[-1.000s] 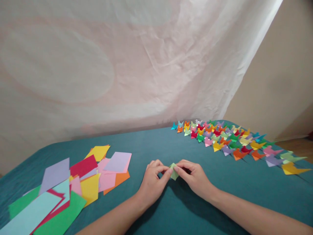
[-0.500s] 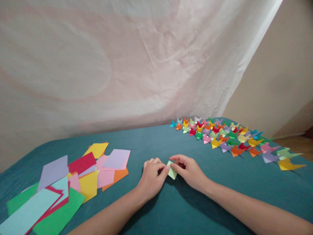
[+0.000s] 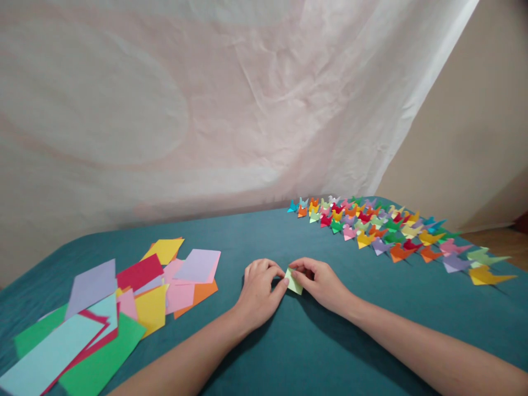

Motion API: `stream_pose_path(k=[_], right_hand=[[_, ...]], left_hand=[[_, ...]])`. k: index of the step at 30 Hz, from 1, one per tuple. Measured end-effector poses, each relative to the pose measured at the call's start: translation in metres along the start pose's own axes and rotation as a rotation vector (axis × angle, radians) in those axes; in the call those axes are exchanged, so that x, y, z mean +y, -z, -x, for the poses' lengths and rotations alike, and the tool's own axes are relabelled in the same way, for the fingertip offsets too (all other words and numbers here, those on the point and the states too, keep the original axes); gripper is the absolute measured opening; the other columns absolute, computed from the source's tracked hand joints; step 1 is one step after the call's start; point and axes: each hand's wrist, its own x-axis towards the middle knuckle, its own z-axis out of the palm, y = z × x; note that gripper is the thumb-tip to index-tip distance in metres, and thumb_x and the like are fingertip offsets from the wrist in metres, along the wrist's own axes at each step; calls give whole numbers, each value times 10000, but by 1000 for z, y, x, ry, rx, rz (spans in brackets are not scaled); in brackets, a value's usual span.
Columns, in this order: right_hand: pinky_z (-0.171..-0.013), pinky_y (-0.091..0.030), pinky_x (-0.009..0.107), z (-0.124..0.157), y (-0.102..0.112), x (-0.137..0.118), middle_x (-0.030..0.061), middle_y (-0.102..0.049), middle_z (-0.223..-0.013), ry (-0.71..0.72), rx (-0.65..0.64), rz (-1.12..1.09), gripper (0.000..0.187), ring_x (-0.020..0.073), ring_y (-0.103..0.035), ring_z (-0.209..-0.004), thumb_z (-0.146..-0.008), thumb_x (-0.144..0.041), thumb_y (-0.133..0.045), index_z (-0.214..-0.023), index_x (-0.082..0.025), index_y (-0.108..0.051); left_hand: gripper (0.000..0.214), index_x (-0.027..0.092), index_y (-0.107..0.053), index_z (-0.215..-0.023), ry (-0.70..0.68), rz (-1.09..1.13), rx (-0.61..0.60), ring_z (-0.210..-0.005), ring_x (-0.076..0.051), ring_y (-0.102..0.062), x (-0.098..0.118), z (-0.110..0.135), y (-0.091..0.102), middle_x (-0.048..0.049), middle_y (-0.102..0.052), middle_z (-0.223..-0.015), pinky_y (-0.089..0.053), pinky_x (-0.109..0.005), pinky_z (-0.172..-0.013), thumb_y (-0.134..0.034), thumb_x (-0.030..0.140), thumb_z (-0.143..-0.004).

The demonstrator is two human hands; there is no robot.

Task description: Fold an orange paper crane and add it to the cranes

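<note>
A small folded piece of light green paper [image 3: 294, 282] is between my two hands, just above or on the teal tabletop. My left hand [image 3: 264, 286] pinches its left edge with thumb and forefinger. From the other side my right hand [image 3: 317, 281] grips its upper right part, the fingers curled and the thumb pressed on it. Part of the paper is covered by my fingers, so its full folded shape is hidden.
Loose coloured paper sheets [image 3: 148, 308] lie overlapping on the left of the teal table [image 3: 247, 231]. Rows of small folded paper birds [image 3: 371, 231] stand at the back right. A pale hanging cloth [image 3: 206, 110] closes off the far side, with a wall at right.
The light green paper has turned slightly and moved a little to the right. My right fingers have closed further over its upper edge, and my left hand has shifted with it.
</note>
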Motion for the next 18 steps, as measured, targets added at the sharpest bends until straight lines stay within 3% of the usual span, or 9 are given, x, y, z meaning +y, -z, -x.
stream_pose_path(k=[6, 18], right_hand=[[-590, -395, 247, -2, 3, -1, -2, -630, -706, 70, 6, 161, 176, 129, -527, -599, -827, -261, -510, -899, -191, -655], [-696, -371, 281, -1, 10, 0, 10, -611, -808, 171, -17, 348, 147, 132, -551, -707, -835, -224, -533, -889, -213, -669]], left_hand=[[205, 229, -577, -1039, -25, 21, 6, -1009, -206, -484, -3, 0, -1, -32, -587, -997, -329, -373, -905, -486, 293, -865], [262, 270, -613, -1099, -184, 40, -93, -1023, -194, -499, -4, 2, 5, -23, -606, -1074, -340, -363, -917, -530, 225, -855]])
